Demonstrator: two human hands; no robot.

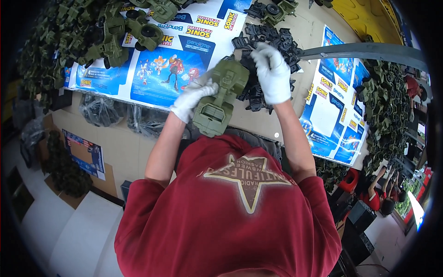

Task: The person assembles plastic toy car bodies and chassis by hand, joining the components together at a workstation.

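My left hand (196, 96), in a white glove, is closed around an olive-green plastic toy vehicle (221, 94). The toy is held tilted above the near edge of the table, its boxy open end toward my chest. Just to its right, my white-gloved right hand (272, 74) is over a heap of small black plastic parts (288, 46). Its fingers are bent together at the heap's left side; whatever they pinch is too small or hidden to make out.
Many green toy vehicles (113, 39) are piled at the left, with another heap (380, 111) at the right. Printed blue cardboard sheets (161, 74) cover parts of the table. A grey metal bar (364, 51) reaches in from the right. Other people (376, 196) are at the far right.
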